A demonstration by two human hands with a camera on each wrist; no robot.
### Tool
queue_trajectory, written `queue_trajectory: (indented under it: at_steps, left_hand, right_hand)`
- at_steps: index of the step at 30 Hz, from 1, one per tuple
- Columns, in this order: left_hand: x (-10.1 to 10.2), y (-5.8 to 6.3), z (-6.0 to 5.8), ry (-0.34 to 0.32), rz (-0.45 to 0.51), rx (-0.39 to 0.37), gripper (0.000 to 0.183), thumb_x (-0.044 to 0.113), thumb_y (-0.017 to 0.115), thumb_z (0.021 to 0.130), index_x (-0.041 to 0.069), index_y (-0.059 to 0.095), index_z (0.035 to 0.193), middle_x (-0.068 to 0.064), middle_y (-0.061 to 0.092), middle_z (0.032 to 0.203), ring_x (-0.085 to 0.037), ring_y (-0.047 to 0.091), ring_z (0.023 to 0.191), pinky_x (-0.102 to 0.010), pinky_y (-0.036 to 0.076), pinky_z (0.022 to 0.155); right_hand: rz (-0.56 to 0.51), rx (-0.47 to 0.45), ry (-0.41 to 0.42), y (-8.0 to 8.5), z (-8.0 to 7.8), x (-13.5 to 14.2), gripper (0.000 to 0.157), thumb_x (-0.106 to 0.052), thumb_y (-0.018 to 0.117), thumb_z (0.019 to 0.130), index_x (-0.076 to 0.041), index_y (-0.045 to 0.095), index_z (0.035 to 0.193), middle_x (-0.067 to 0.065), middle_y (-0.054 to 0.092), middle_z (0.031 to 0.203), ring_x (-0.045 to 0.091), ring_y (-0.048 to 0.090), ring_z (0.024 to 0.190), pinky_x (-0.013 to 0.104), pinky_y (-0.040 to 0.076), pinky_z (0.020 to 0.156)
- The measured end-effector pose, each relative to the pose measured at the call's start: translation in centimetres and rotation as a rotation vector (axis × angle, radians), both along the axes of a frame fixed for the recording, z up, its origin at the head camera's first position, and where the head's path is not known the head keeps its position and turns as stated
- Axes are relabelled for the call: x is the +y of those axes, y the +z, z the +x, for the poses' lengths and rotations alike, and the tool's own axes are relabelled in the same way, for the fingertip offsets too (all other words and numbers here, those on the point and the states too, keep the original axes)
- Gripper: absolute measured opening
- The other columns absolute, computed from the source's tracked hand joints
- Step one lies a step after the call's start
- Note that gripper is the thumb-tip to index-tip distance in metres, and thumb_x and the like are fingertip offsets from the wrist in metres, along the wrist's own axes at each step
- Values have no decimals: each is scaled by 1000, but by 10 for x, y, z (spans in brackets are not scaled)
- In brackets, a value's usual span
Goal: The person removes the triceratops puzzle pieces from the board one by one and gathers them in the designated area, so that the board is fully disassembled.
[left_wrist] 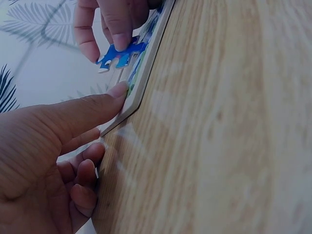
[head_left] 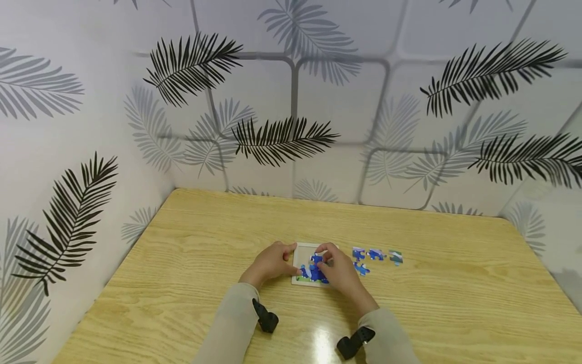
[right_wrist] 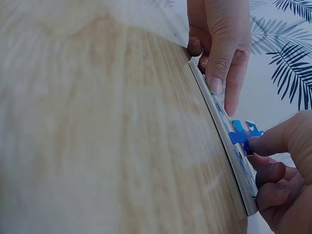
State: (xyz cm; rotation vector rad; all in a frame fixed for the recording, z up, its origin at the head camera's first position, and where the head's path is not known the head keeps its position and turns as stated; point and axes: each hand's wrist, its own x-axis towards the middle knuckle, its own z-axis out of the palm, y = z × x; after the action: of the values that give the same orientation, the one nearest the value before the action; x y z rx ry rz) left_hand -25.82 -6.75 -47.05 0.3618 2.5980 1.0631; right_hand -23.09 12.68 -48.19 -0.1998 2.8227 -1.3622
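A shallow jigsaw puzzle tray (head_left: 303, 254) with a pale rim lies on the table, blue and green pieces fitted along its near part. My left hand (head_left: 272, 261) holds the tray at its left side, thumb on top of the edge and the other fingers at the outer side. Over the tray, my right hand (head_left: 341, 272) pinches a blue jigsaw piece (left_wrist: 119, 57) between thumb and fingers. That piece is tilted above the fitted ones in both wrist views, and the fingers cover part of it.
Several loose jigsaw pieces (head_left: 376, 254) lie to the right of the tray, beyond the right hand. The wooden table (head_left: 204, 227) meets a leaf-patterned wall (head_left: 336, 172) at its back edge. Dark wrist cameras (head_left: 267, 322) are strapped over both sleeves.
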Motion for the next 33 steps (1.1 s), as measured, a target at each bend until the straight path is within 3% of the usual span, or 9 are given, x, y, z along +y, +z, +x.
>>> queue_trajectory:
  at_steps: [6, 17, 27, 33]
  left_hand:
    - [0, -2, -1, 7, 4, -4, 79, 27, 83, 73, 14, 45, 141, -3, 38, 81, -16, 36, 68, -30, 29, 63]
    - [0, -1, -1, 24, 31, -22, 79, 25, 83, 72, 13, 46, 141, -3, 38, 81, -16, 36, 69, -30, 29, 63]
    - [0, -3, 0, 39, 43, -36, 80, 24, 83, 72, 15, 45, 142, -3, 37, 82, -17, 36, 71, -32, 30, 66]
    - [0, -3, 0, 34, 33, -28, 80, 25, 83, 72, 14, 45, 141, -3, 37, 82, -16, 36, 71, -31, 30, 66]
  right_hand:
    - [-89, 34, -61, -3, 2, 0, 18, 1, 61, 89, -11, 63, 102, 5, 57, 84, 17, 54, 74, 33, 46, 68]
    - [-205, 27, -109, -5, 1, 4, 17, 3, 63, 86, -4, 66, 102, 7, 56, 84, 16, 55, 71, 28, 45, 63]
    - [-190, -32, -145, 6, 2, 38, 17, 1, 61, 89, -2, 65, 106, 8, 54, 89, 19, 50, 80, 24, 41, 60]
    - [-124, -58, -161, 9, 7, 68, 19, -2, 59, 92, -2, 63, 111, 8, 54, 94, 20, 48, 89, 28, 43, 72]
